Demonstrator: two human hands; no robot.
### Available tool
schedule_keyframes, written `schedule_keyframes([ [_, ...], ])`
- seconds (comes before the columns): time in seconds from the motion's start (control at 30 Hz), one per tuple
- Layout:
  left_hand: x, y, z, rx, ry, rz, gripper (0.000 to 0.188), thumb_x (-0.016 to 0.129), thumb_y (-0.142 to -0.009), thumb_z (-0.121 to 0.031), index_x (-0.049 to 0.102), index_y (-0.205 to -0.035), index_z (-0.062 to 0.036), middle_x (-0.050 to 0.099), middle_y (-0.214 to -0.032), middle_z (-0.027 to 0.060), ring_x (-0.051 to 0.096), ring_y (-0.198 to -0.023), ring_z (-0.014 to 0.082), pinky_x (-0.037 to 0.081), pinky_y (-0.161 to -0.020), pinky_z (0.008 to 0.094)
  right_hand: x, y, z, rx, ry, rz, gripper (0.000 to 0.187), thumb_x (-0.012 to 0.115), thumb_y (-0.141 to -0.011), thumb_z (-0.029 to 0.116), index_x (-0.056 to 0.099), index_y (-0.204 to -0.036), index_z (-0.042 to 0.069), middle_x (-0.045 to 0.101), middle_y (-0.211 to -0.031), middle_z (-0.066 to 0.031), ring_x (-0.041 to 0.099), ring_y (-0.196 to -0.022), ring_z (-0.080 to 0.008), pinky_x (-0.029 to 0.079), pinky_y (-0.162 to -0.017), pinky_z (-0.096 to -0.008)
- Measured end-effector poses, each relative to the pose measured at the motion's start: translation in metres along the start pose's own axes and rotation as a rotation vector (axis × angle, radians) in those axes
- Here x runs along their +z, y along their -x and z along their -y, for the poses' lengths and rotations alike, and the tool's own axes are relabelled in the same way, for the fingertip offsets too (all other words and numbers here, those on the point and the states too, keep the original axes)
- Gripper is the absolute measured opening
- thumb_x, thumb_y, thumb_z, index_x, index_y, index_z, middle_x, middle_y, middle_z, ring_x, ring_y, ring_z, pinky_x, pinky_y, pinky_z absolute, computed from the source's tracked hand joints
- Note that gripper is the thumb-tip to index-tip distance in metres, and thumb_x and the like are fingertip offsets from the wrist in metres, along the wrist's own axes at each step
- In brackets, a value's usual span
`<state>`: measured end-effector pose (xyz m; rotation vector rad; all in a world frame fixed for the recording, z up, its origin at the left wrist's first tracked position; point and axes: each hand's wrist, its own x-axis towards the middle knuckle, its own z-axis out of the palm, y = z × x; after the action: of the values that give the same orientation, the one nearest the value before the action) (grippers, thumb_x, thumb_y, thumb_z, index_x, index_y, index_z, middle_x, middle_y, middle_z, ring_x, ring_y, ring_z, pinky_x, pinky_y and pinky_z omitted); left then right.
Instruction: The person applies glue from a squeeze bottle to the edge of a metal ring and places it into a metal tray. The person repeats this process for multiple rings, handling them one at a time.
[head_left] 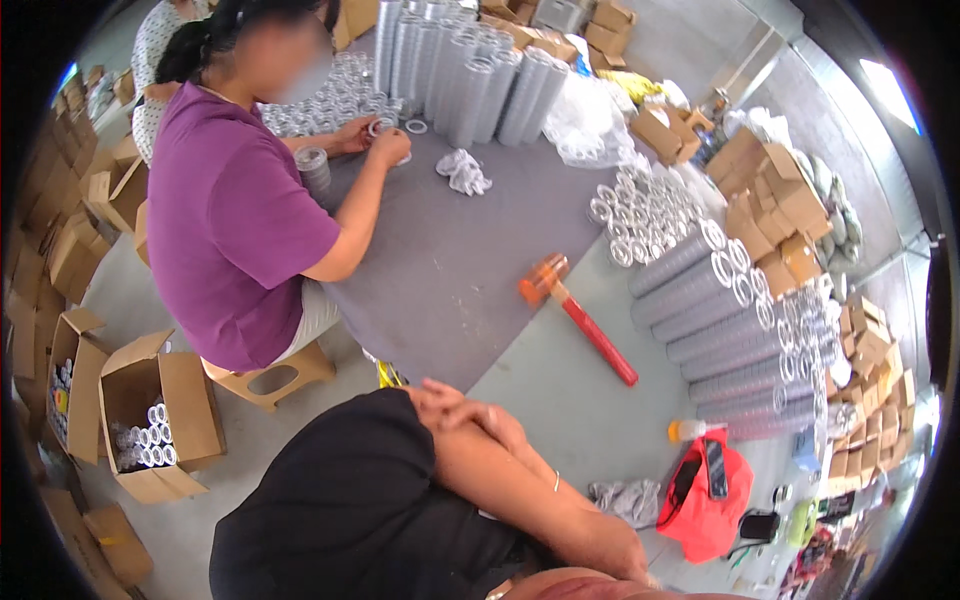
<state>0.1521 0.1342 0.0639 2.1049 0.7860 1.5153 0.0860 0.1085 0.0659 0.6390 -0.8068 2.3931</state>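
Note:
My arms lie folded across each other at the lower middle, beside black clothing [330, 490]. My right hand [470, 412], with a thin bracelet [556, 481] at its wrist, rests on my left arm [500, 470]. Its fingers are bent slightly and apart, with no object in them. The fingers of my left hand cannot be made out. Nearest on the table lies a hammer with a red handle [598, 340] and an orange-brown head [543, 279]. Across the table, a person in a purple shirt [235, 220] handles a small ring [378, 127] with both hands.
Tall grey stacks of rings [480, 90] stand at the back, and more stacks [700, 310] lie at the right. A crumpled white cloth [463, 172] lies mid-table. A red cap [707, 500] with a phone [716, 468] sits lower right. An open carton [190, 410] stands on the floor.

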Motion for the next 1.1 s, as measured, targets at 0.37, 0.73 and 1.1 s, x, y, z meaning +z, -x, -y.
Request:
schedule_keyframes([
  [0.37, -0.022, 0.037, -0.018, -0.690, 0.710, 0.327, 0.027, 0.070, -0.090, -0.020, 0.069, -0.110, -0.0022, 0.065, -0.105, 0.0085, 0.061, -0.100, 0.0166, 0.048, -0.087, 0.0296, -0.112, 0.092, 0.164, 0.260, -0.379, 0.590, 0.062, 0.047, -0.099, 0.053, 0.064, -0.112, -0.005, 0.068, -0.102, -0.0274, 0.069, -0.095, -0.0353, 0.047, -0.099, -0.0440],
  [0.73, -0.009, 0.158, 0.064, -1.151, -0.021, -0.420, 0.021, 0.062, -0.095, -0.012, 0.063, -0.079, 0.0012, 0.058, -0.070, 0.0019, 0.051, -0.065, 0.0090, 0.041, -0.062, 0.0244, -0.101, 0.376, 0.277, 0.754, 0.450, -0.894, 0.036, 0.060, -0.095, 0.029, 0.068, -0.100, -0.006, 0.071, -0.096, -0.0177, 0.071, -0.086, -0.0269, 0.057, -0.080, -0.0355],
  [1.1, 0.020, 0.150, 0.107, -0.845, -0.408, -0.168, 0.018, 0.063, -0.093, -0.005, 0.063, -0.077, 0.0021, 0.058, -0.070, 0.0047, 0.048, -0.061, 0.0112, 0.037, -0.056, 0.0254, -0.208, 0.838, 0.179, 1.116, 1.208, -2.205, 0.016, 0.058, -0.083, 0.012, 0.069, -0.089, 0.001, 0.066, -0.078, -0.0105, 0.063, -0.065, -0.0204, 0.049, -0.057, -0.0347],
])
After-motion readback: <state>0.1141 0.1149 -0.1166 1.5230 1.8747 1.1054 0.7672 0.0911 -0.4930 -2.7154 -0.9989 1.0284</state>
